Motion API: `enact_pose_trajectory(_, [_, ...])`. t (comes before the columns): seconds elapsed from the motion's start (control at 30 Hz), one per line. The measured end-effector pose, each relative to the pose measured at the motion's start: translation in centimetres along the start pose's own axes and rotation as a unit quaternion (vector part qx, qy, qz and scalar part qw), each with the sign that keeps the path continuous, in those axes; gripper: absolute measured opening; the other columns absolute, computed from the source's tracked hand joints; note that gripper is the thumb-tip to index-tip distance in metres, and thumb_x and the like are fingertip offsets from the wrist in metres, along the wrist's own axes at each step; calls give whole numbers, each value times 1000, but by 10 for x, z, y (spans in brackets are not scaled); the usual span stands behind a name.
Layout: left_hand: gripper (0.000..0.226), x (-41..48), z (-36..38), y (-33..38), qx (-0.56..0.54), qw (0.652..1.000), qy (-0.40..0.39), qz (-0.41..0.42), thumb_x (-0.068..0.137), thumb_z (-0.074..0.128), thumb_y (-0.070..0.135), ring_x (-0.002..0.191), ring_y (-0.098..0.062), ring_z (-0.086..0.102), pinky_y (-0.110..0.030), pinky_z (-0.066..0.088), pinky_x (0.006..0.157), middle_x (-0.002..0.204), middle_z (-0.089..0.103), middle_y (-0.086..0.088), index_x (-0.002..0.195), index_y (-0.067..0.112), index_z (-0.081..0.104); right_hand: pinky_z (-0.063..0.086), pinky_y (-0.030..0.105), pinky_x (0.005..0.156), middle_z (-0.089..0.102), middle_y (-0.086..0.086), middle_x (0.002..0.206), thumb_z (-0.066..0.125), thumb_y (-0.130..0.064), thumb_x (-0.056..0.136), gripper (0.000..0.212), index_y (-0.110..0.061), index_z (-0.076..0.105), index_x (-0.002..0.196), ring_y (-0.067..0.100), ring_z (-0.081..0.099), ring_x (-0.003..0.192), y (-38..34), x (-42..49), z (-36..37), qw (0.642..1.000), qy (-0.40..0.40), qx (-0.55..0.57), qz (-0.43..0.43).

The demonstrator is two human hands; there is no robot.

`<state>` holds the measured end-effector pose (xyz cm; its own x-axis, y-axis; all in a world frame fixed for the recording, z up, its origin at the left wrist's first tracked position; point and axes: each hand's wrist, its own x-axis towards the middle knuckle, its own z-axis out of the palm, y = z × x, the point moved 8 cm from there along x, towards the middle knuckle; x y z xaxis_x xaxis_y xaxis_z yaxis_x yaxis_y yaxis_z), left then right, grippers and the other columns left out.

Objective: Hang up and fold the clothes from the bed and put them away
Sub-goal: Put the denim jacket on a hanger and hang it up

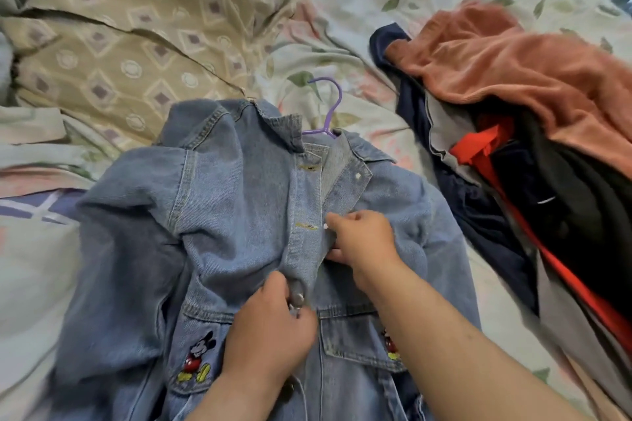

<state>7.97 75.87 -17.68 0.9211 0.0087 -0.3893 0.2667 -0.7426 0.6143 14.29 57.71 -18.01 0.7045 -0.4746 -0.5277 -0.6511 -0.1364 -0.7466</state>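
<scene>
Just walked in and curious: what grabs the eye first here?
A denim jacket with cartoon-mouse patches lies in the middle of the bed, a purple hanger poking from its collar. The left hand and right hand pinch its button front. A pile of clothes, rust, red and dark, sits to the right.

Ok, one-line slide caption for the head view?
Left hand and right hand button a denim jacket on a purple hanger, on the bed beside a clothes pile.

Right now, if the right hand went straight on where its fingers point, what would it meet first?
Likely the buttonhole strip of the denim jacket, just ahead of the right hand; depth is unclear.
</scene>
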Motion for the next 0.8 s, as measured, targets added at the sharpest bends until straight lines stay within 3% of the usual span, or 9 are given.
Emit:
enact_pose_trajectory(0.07, [26, -7, -5, 2, -12, 1000, -3, 7, 78, 57, 32, 63, -17, 52, -38, 39, 54, 67, 54, 0, 81, 34, 31, 60, 44, 61, 45, 2, 59, 69, -14, 77, 39, -20, 37, 56, 22, 54, 59, -18, 6, 0, 997, 37, -17, -59])
enact_pose_trajectory(0.17, [27, -15, -11, 12, -19, 1000, -2, 17, 82, 56, 33, 62, -15, 51, -38, 37, 55, 66, 54, 2, 85, 41, 30, 34, 16, 48, 45, -5, 55, 65, -17, 75, 30, -18, 39, 60, 6, 43, 52, -64, 4, 15, 971, 50, -122, -199])
enact_pose_trajectory(0.27, [28, -15, -8, 16, -9, 1000, -14, 16, 85, 53, 28, 64, -18, 51, -39, 36, 58, 69, 53, 3, 87, 39, 28, 31, 33, 52, 46, -2, 63, 59, -8, 75, 23, -17, 40, 66, 16, 39, 59, -70, 16, 38, 958, -8, -202, -204])
enact_pose_trajectory(0.4, [28, -8, 10, 16, 61, 994, -81, 38, 93, 46, 27, 66, -22, 52, -36, 35, 57, 72, 50, 6, 87, 27, 19, 27, 34, 49, 48, 2, 67, 56, -8, 81, 23, -17, 39, 70, 24, 43, 63, -59, 23, 55, 930, -64, -297, -206])
enact_pose_trajectory(0.5, [30, -1, 18, 16, 90, 988, -122, 35, 93, 47, 44, 64, -17, 48, -34, 33, 56, 73, 47, 10, 86, 27, 23, 41, 35, 65, 63, 6, 82, 57, -19, 95, 14, -11, 62, 85, 25, 54, 78, -55, 24, 58, 932, -103, -268, -221])
enact_pose_trajectory(0.57, [36, 9, 6, 14, 86, 993, -82, 8, 84, 50, 61, 61, -9, 45, -34, 33, 56, 71, 50, 9, 80, 29, 33, 51, 38, 81, 68, 6, 95, 52, -18, 100, 23, -7, 72, 101, 20, 59, 88, -47, 24, 53, 947, -143, -198, -207])
enact_pose_trajectory(0.63, [37, 24, -19, 18, 45, 998, 31, 31, 81, 60, 55, 58, -6, 43, -35, 33, 55, 68, 50, 8, 72, 27, 37, 51, 31, 91, 69, -1, 103, 56, -11, 97, 24, -10, 74, 112, 10, 62, 94, -37, 19, 48, 947, -165, -182, -207])
enact_pose_trajectory(0.7, [33, 39, -34, 32, -2, 991, 93, 97, 82, 68, 35, 64, -13, 44, -34, 33, 59, 73, 47, 9, 73, 27, 37, 47, 19, 81, 69, -10, 86, 63, -3, 90, 18, -10, 77, 99, -7, 60, 75, -27, 19, 42, 950, -143, -170, -218])
enact_pose_trajectory(0.8, [20, 64, -36, 52, 37, 985, 89, 140, 86, 65, 33, 82, -26, 54, -36, 40, 67, 92, 48, 6, 86, 27, 45, 44, 14, 69, 63, -16, 70, 70, -5, 84, 14, -15, 77, 90, -9, 52, 57, -18, 24, 38, 963, -106, -139, -205])
